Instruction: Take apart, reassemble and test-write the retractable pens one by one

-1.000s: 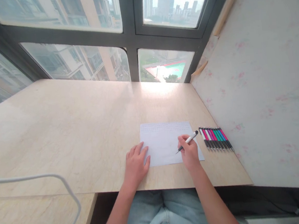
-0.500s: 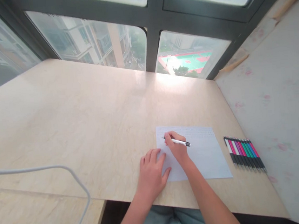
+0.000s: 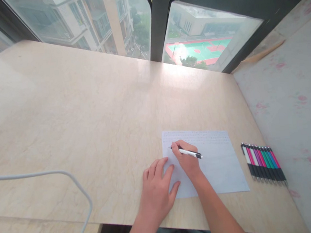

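A sheet of paper (image 3: 217, 165) with several lines of handwriting along its top lies on the desk. My right hand (image 3: 186, 159) rests on it, fingers closed around a white-and-black pen (image 3: 188, 152). The pen's tip points left, at the paper's left side just below the written lines. My left hand (image 3: 158, 186) lies flat with fingers spread, its fingertips and thumb on the paper's left edge and its palm over the desk.
Several colourful pens (image 3: 263, 163) lie in a neat row right of the paper, by the papered wall (image 3: 295, 117). A white cable (image 3: 79, 186) loops over the left of the pale desk (image 3: 89, 119). Windows (image 3: 193, 47) border the far edge.
The camera view has tilted downward and come slightly closer, so less of the windows shows. My right hand keeps the pen near the paper's left side; my left hand stays on the edge.
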### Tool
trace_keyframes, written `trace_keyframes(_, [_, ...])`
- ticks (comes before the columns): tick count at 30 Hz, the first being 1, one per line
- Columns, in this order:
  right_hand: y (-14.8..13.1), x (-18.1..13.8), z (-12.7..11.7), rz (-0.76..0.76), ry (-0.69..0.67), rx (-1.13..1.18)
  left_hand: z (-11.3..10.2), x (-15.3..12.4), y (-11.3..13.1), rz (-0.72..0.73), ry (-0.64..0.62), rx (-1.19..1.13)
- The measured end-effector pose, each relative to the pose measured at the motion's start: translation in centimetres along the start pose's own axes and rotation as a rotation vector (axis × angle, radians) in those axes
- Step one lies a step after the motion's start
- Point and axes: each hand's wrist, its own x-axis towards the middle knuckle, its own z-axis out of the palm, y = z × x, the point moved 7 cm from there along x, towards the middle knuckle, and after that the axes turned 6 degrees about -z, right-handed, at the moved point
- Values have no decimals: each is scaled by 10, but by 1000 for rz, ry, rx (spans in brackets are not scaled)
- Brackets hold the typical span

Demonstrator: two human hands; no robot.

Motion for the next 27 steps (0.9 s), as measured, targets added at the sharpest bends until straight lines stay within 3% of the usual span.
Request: trace_keyframes(27, [-1,0,2,-20,37,-26,1,1,0,2,-25,2])
